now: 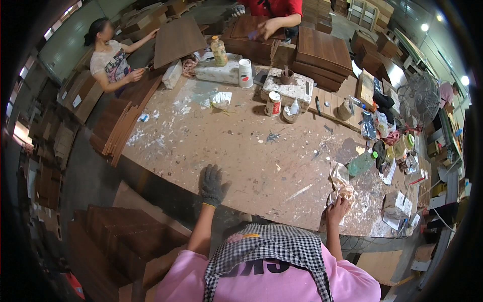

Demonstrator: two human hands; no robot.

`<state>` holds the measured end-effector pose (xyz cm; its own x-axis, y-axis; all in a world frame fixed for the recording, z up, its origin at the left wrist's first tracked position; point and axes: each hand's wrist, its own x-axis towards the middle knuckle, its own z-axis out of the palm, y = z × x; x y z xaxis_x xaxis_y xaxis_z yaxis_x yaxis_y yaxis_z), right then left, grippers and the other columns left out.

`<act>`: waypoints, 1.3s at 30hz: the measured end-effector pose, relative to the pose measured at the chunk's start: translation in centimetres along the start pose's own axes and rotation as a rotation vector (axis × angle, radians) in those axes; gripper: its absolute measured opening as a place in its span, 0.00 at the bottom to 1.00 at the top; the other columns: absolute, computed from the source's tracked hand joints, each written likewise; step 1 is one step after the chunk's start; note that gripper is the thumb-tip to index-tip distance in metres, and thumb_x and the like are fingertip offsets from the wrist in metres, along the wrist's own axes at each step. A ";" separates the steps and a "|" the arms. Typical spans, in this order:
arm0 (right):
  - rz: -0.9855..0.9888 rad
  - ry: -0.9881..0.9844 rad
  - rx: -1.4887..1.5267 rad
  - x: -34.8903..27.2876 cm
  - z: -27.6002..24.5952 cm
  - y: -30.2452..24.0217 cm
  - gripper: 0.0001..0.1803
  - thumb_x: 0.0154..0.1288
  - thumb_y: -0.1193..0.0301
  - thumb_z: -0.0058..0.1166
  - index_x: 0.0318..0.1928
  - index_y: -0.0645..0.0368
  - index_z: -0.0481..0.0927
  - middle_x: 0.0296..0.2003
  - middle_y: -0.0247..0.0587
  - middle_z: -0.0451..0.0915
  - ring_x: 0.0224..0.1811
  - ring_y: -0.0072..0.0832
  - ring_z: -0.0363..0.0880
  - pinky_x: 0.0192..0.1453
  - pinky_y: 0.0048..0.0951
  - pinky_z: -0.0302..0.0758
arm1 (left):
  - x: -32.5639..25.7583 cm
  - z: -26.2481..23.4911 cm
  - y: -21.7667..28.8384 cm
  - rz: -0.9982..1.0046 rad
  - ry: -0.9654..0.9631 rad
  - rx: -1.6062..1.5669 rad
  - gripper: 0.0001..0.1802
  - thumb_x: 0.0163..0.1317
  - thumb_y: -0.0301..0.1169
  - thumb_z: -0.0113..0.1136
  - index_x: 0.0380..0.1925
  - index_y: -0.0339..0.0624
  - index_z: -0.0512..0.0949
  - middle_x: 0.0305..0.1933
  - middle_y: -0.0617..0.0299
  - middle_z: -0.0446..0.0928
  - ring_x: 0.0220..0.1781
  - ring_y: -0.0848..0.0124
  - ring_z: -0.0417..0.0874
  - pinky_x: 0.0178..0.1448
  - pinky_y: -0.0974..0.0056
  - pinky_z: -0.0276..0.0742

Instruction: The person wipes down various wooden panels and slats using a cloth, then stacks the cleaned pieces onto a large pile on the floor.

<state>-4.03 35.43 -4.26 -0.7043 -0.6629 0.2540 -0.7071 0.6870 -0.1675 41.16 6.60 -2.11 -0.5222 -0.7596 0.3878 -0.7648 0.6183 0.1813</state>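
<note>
My left hand (213,186), in a dark grey work glove, lies on the near edge of the paint-stained worktable (236,151), its fingers stretched out and nothing in them. At the near right, my bare right hand (337,211) has its fingers closed on a crumpled, cream-coloured cloth (341,177). The loose end of that cloth spreads away from me over the tabletop. Beyond it a green plastic bottle (361,164) lies on its side.
Stacked brown panels (322,55) stand along the far side. One co-worker (110,63) holds a panel (179,41) at far left; another (274,20), in red, leans over a stack. Cans, a white cup (245,73) and jars crowd the table's back and right. More panels (126,236) stand lower left.
</note>
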 end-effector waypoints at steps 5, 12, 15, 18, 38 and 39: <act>0.005 -0.022 0.022 0.0 -0.5 -0.5 0.30 0.51 0.74 0.63 0.58 0.60 0.73 0.56 0.53 0.69 0.64 0.52 0.64 0.75 0.56 0.52 | -0.2 0.1 -0.2 0.005 0.004 0.004 0.34 0.62 0.51 0.62 0.55 0.31 0.74 0.68 0.39 0.66 0.73 0.40 0.60 0.77 0.38 0.49; 0.023 -0.027 0.010 0.1 -0.5 -0.7 0.30 0.52 0.74 0.62 0.58 0.60 0.72 0.55 0.53 0.69 0.63 0.51 0.65 0.75 0.55 0.52 | -0.1 0.1 -0.1 0.001 0.014 0.006 0.33 0.61 0.50 0.61 0.54 0.31 0.75 0.65 0.39 0.69 0.72 0.40 0.62 0.77 0.39 0.51; 0.018 -0.016 -0.006 -0.2 -0.2 -0.4 0.31 0.52 0.73 0.62 0.60 0.59 0.71 0.56 0.53 0.69 0.65 0.51 0.64 0.75 0.54 0.52 | 0.1 0.0 0.0 0.005 -0.003 0.013 0.33 0.61 0.50 0.62 0.55 0.32 0.74 0.66 0.39 0.68 0.72 0.41 0.62 0.77 0.39 0.51; 0.039 -0.023 -0.009 -0.3 0.0 -0.5 0.31 0.53 0.74 0.61 0.60 0.59 0.71 0.59 0.54 0.68 0.66 0.52 0.63 0.75 0.54 0.51 | 0.1 -0.3 -0.1 0.009 -0.008 0.024 0.34 0.60 0.50 0.63 0.55 0.32 0.74 0.67 0.40 0.68 0.71 0.41 0.63 0.77 0.39 0.51; -0.131 0.011 0.051 -8.0 -0.8 -5.8 0.30 0.66 0.61 0.56 0.66 0.54 0.67 0.70 0.54 0.59 0.75 0.51 0.54 0.78 0.58 0.44 | 0.2 -0.4 -0.2 0.056 0.045 -0.032 0.30 0.62 0.49 0.61 0.53 0.33 0.75 0.65 0.41 0.70 0.71 0.40 0.63 0.76 0.39 0.53; -0.111 -0.001 0.056 -7.9 -1.0 -6.1 0.29 0.67 0.60 0.55 0.66 0.55 0.68 0.70 0.54 0.60 0.75 0.51 0.54 0.78 0.58 0.43 | 0.2 -0.6 -0.2 0.055 0.043 -0.033 0.30 0.62 0.48 0.62 0.54 0.33 0.74 0.66 0.42 0.69 0.71 0.41 0.64 0.76 0.39 0.53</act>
<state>5.89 36.75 -4.27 -0.6214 -0.7346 0.2726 -0.7832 0.5917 -0.1909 41.46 6.40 -1.56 -0.5459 -0.7154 0.4362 -0.7221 0.6657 0.1881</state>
